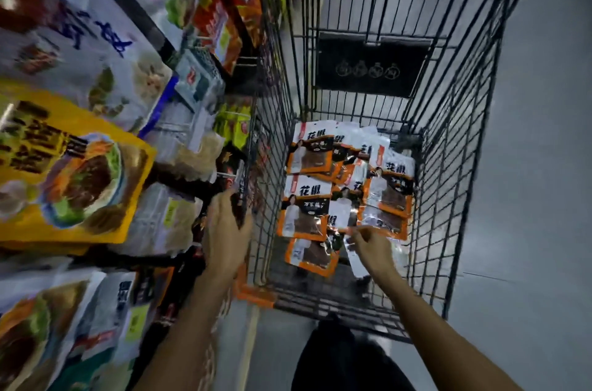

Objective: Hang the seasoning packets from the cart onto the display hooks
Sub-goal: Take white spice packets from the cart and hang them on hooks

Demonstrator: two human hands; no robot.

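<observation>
Several orange, white and black seasoning packets (309,150) lie flat on the floor of a black wire cart (461,121). My right hand (371,248) is down inside the cart, fingers pinching the edge of a clear-and-white packet (354,257) near the front of the pile. My left hand (226,227) is beside the cart's left wall, at the shelf, fingers curled round a dark packet (240,198) held upright by a display hook (224,174).
The display on the left is crowded with hanging bags: a yellow noodle-sauce bag (70,166), white bags (96,48), red packets (217,25). The cart has an orange corner bumper (256,294). Grey floor (528,230) lies to the right. My dark trouser leg (336,358) is below.
</observation>
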